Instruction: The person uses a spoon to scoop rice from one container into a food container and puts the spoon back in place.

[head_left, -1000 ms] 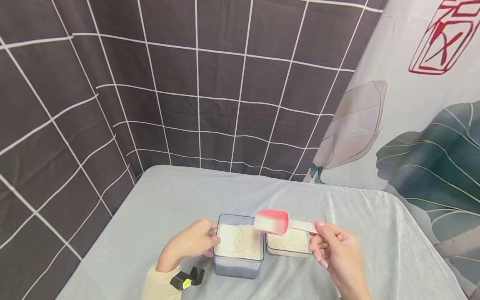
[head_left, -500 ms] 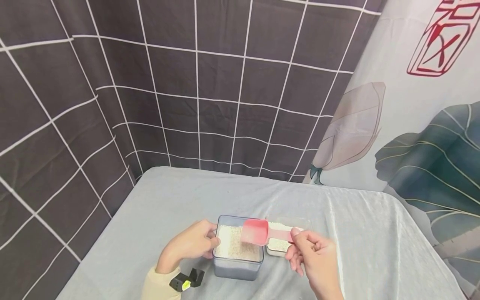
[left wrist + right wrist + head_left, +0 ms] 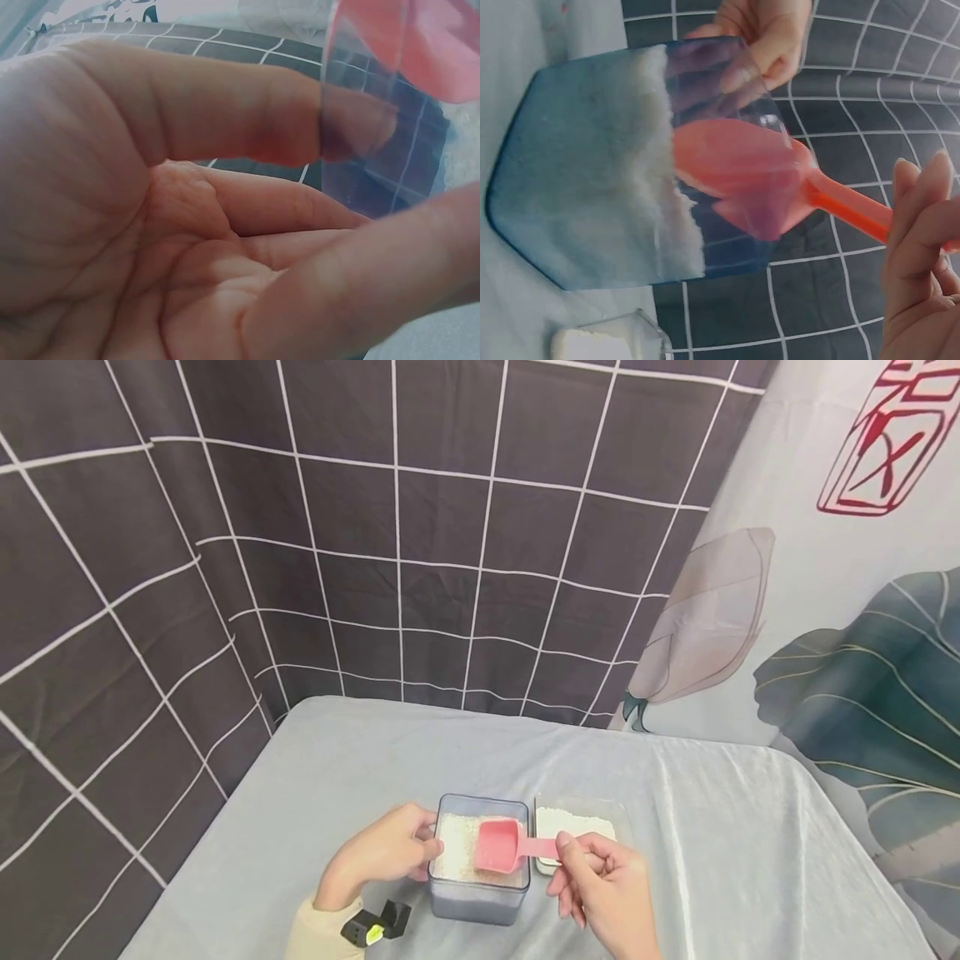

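My right hand (image 3: 607, 889) pinches the handle of a pink scoop (image 3: 498, 847) between thumb and fingers. The scoop's bowl is tilted down inside a clear bluish plastic box (image 3: 478, 903), its edge in white grains (image 3: 453, 852) that look like rice. Through the box wall in the right wrist view, the scoop (image 3: 735, 161) meets the sloping surface of the grains (image 3: 622, 165). My left hand (image 3: 386, 850) grips the box's left side at the rim. In the left wrist view, a fingertip shows through the clear wall (image 3: 382, 172).
A lower clear container (image 3: 615, 810) with more white grains (image 3: 572, 822) stands just right of the box, partly behind my right hand. Pale blue cloth (image 3: 360, 752) covers the table. Dark grid-patterned curtains (image 3: 442, 593) hang behind and at the left. A black wrist strap mount (image 3: 375, 925) sits at my left cuff.
My right hand has moved left and toward me, bringing the scoop from above the gap between the containers down into the box. The left hand stays on the box.
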`<action>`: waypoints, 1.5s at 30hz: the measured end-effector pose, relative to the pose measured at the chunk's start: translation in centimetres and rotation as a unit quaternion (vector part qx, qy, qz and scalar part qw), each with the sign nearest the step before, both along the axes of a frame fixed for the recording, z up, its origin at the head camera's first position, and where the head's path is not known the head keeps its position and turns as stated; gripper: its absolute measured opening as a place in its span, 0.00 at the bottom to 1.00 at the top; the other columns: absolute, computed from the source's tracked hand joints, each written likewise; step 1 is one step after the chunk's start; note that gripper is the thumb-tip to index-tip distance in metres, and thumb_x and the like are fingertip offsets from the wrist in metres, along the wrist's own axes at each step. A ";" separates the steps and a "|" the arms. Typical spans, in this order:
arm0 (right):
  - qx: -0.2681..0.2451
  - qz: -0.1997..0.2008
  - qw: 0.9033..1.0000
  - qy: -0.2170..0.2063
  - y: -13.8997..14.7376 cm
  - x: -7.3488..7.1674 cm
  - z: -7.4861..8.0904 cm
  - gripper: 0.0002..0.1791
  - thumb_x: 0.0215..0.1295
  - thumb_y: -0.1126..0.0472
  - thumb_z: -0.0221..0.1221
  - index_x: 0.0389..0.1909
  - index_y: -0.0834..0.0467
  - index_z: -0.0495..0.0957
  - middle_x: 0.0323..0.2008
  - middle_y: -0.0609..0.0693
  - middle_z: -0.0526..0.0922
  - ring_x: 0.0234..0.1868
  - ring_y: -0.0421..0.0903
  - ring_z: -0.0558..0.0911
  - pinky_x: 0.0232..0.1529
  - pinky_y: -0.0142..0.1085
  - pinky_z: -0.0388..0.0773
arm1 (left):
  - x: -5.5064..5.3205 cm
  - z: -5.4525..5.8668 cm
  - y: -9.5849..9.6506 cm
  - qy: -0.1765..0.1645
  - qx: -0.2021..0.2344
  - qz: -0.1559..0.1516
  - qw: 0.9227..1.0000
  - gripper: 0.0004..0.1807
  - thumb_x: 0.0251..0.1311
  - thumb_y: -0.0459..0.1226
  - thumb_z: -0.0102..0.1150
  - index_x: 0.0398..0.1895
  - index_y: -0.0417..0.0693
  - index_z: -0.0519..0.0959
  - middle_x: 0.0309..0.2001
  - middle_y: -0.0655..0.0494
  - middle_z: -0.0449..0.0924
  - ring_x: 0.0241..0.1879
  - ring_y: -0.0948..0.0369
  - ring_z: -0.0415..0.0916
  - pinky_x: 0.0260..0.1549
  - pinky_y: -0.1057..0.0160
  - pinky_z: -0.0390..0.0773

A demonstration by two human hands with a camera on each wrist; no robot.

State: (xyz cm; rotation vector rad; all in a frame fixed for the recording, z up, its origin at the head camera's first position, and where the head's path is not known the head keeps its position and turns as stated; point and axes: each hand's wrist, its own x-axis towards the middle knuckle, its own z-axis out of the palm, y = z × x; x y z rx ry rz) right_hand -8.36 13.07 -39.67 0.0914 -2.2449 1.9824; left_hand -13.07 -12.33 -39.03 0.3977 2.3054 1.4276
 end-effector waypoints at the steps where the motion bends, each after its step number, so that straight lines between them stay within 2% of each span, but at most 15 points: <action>1: 0.007 0.000 1.000 -0.002 -0.1 0.0 0.2 0.16 0.65 0.61 0.54 0.20 0.66 0.74 0.10 0.53 0.76 0.03 0.43 0.66 0.00 0.33 0.63 | 0.0 0.0 0.0 0.000 -0.001 -0.001 1.000 0.26 0.56 0.29 0.50 0.54 0.17 0.62 0.42 0.33 0.74 0.28 0.51 0.80 0.27 0.60 0.84; 11: 0.112 0.005 0.994 0.004 -1.1 -0.7 3.2 0.15 0.62 0.64 0.56 0.15 0.59 0.72 0.07 0.47 0.74 0.02 0.40 0.67 0.00 0.31 0.64 | -0.1 -0.1 -0.1 0.002 -0.002 -0.002 1.000 0.26 0.56 0.29 0.51 0.55 0.17 0.62 0.41 0.34 0.75 0.27 0.53 0.81 0.28 0.60 0.84; 17: 0.135 0.006 0.991 -0.005 -1.5 -1.3 3.3 0.16 0.61 0.64 0.56 0.13 0.57 0.73 0.06 0.44 0.73 0.02 0.41 0.69 0.00 0.31 0.64 | -0.2 -0.1 -0.1 0.001 0.002 -0.002 1.000 0.26 0.55 0.29 0.50 0.54 0.17 0.62 0.42 0.33 0.75 0.29 0.53 0.81 0.27 0.61 0.84; 20: 0.123 0.013 0.992 -0.007 -1.5 -1.5 2.7 0.16 0.60 0.65 0.56 0.13 0.58 0.72 0.06 0.45 0.74 0.02 0.43 0.69 0.00 0.32 0.65 | -0.2 -0.1 0.0 0.001 0.000 -0.001 1.000 0.26 0.55 0.29 0.51 0.54 0.17 0.63 0.42 0.32 0.75 0.28 0.53 0.81 0.27 0.62 0.84; 25: 0.079 0.045 0.995 -0.035 -1.7 -1.7 1.3 0.17 0.62 0.63 0.55 0.14 0.63 0.70 0.07 0.49 0.75 0.02 0.41 0.67 0.00 0.33 0.66 | -0.2 0.0 0.1 -0.004 -0.001 0.001 1.000 0.26 0.55 0.29 0.51 0.55 0.17 0.62 0.43 0.32 0.74 0.27 0.53 0.81 0.27 0.60 0.84; 33: 0.045 0.127 0.989 -0.061 -1.0 -3.2 -0.4 0.19 0.65 0.61 0.53 0.18 0.70 0.70 0.11 0.58 0.78 0.05 0.45 0.71 0.02 0.38 0.70 | -0.2 -0.2 0.0 -0.003 0.008 -0.002 1.000 0.26 0.55 0.29 0.50 0.54 0.18 0.63 0.43 0.32 0.74 0.30 0.53 0.81 0.27 0.61 0.84; 36: 0.024 0.145 0.987 -0.063 -0.9 -3.4 -0.8 0.20 0.65 0.60 0.53 0.18 0.71 0.69 0.11 0.58 0.78 0.05 0.42 0.71 0.02 0.38 0.69 | -0.2 -0.2 0.0 -0.004 0.012 -0.001 1.000 0.25 0.55 0.29 0.50 0.54 0.18 0.64 0.42 0.33 0.75 0.31 0.53 0.80 0.26 0.62 0.84; 40: -0.010 0.159 0.984 -0.073 -0.8 -3.7 -1.1 0.21 0.65 0.60 0.53 0.18 0.73 0.67 0.10 0.56 0.77 0.05 0.40 0.70 0.01 0.35 0.67 | -0.2 -0.1 0.0 -0.005 0.012 0.001 1.000 0.24 0.55 0.29 0.50 0.53 0.19 0.64 0.42 0.34 0.75 0.32 0.53 0.80 0.27 0.63 0.84; 45: -0.053 0.171 0.979 -0.100 -0.3 -4.1 -1.2 0.21 0.65 0.59 0.53 0.17 0.70 0.68 0.10 0.51 0.76 0.06 0.38 0.69 0.03 0.26 0.65 | -0.1 -0.1 0.0 -0.007 0.009 0.007 1.000 0.26 0.55 0.28 0.50 0.54 0.17 0.62 0.43 0.31 0.74 0.31 0.53 0.80 0.27 0.62 0.84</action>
